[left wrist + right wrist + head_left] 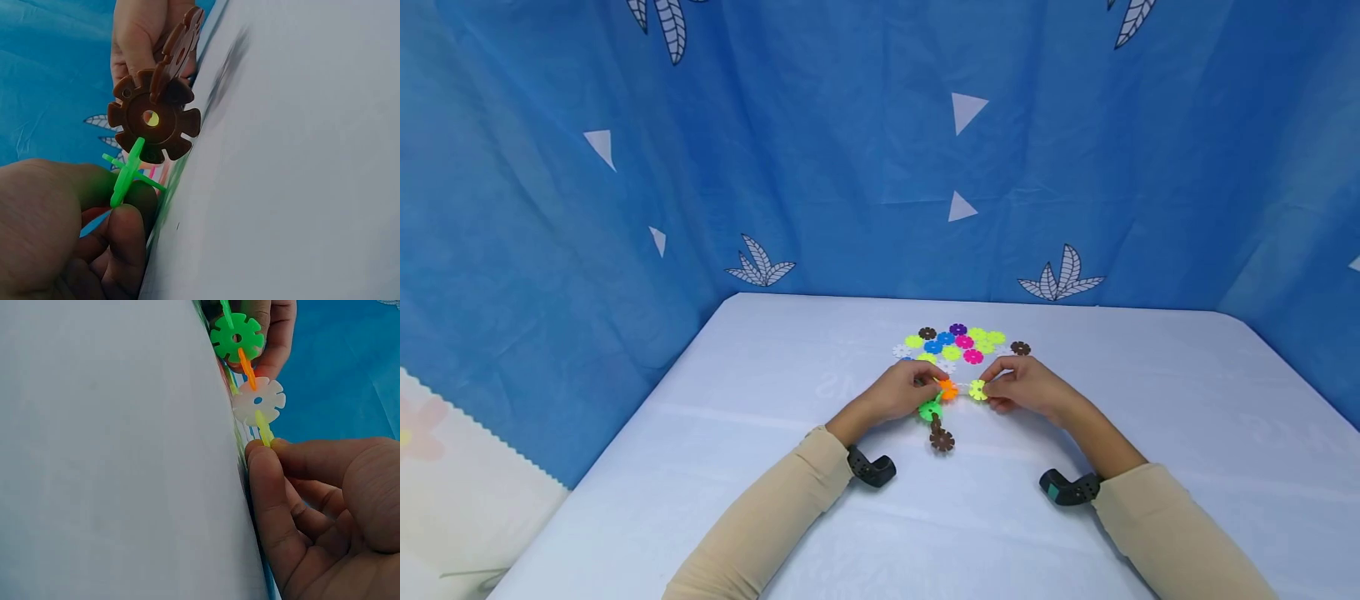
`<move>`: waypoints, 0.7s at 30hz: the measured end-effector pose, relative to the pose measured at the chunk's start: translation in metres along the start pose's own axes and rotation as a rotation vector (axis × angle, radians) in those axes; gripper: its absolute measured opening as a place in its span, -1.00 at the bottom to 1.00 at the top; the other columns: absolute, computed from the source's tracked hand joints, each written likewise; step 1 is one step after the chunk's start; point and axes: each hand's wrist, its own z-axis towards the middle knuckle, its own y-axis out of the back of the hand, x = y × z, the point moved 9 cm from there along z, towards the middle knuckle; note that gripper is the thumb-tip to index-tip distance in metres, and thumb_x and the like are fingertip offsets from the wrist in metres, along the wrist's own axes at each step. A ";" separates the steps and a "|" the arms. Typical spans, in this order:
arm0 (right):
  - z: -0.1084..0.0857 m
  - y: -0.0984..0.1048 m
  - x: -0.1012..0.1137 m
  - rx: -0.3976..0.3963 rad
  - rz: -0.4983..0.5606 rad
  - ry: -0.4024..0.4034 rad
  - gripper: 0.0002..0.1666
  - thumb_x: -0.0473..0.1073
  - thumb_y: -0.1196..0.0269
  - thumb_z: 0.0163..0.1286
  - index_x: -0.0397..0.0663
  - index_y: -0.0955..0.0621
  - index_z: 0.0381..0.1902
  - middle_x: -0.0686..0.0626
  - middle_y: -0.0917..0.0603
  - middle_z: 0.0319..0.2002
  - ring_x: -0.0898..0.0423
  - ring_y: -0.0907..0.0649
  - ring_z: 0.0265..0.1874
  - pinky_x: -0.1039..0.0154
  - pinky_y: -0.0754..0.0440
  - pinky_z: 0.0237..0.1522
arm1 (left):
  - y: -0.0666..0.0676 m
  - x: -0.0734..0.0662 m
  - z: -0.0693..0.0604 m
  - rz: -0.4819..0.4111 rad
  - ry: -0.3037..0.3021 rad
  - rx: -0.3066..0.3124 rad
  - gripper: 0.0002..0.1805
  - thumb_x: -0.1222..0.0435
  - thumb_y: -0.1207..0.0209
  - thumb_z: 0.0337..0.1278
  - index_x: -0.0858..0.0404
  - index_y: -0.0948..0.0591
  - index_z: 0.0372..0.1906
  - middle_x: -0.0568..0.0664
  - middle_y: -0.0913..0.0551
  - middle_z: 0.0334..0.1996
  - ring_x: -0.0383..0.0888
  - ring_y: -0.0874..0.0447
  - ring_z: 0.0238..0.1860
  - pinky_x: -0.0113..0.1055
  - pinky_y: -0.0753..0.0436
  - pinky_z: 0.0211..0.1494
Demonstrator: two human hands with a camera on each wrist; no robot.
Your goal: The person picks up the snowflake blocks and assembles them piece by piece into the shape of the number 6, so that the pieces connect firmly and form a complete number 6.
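Notched plastic flower discs are slotted together in a chain between the hands. My left hand (901,390) pinches the chain near a green disc (930,411) and an orange disc (949,389). From the green part hang two brown discs (153,134), joined at an angle. A whitish translucent disc (259,401) sits between the orange and yellow discs. My right hand (1028,385) pinches the yellow disc (977,390) between thumb and fingertip. In the right wrist view, that yellow disc (264,428) meets the whitish one edge-on. Exactly which disc the left fingertips press is partly hidden.
Beyond the hands, loose discs lie grouped on the white table (790,350), among them a purple disc (958,329), a pink disc (973,357) and a brown disc (1020,347). A blue printed curtain (880,167) hangs behind the table.
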 end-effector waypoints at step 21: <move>-0.002 -0.005 0.002 -0.024 0.027 -0.021 -0.83 -0.36 -0.33 0.38 -0.30 -0.62 -0.10 -0.18 -0.68 -0.25 0.04 -0.69 -0.40 0.26 -0.71 -0.27 | -0.001 -0.001 -0.001 -0.031 0.012 -0.037 -0.80 0.36 -0.27 0.35 0.20 -0.77 0.00 -0.14 -0.70 -0.21 -0.17 -0.57 -0.14 -0.31 -0.57 -0.03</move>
